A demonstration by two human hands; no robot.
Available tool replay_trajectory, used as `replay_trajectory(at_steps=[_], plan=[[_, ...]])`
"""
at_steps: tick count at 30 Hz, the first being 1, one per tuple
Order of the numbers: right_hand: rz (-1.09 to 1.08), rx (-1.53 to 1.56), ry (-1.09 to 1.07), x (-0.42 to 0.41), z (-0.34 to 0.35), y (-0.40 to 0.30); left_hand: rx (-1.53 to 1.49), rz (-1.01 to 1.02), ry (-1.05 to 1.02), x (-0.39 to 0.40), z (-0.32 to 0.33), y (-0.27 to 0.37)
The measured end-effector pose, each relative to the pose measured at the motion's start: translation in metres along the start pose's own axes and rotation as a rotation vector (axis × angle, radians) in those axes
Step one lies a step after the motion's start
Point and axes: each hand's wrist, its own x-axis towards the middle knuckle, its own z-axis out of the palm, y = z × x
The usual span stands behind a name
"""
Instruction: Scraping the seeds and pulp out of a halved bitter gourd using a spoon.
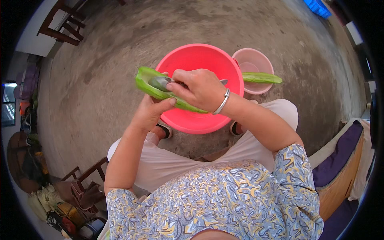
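My left hand (153,109) grips a halved green gourd (147,85) from below, with the thumb over its near rim. The gourd is hollowed along its length and tilts down to the right. My right hand (199,88) is closed around a metal spoon (160,83), whose bowl rests inside the gourd's hollow near its left end. The spoon's handle tip sticks out on the far side of the hand. Below both hands stands a round pink-red plastic basin (198,54); the hands and gourd hide part of its inside.
A smaller pale pink bucket (253,54) stands right of the basin, with another long green gourd piece (262,78) across it. My knees flank the basin on the concrete floor (111,60). A wooden chair (87,177) is at lower left, a purple-cushioned seat (339,150) at right.
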Motion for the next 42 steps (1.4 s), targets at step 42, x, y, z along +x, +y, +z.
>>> replay_trajectory(at_steps=[42], plan=[[0.25,-0.517,-0.433,-0.017,0.0,0.079,0.205,0.356,-0.053,-0.009,-0.01,0.012]])
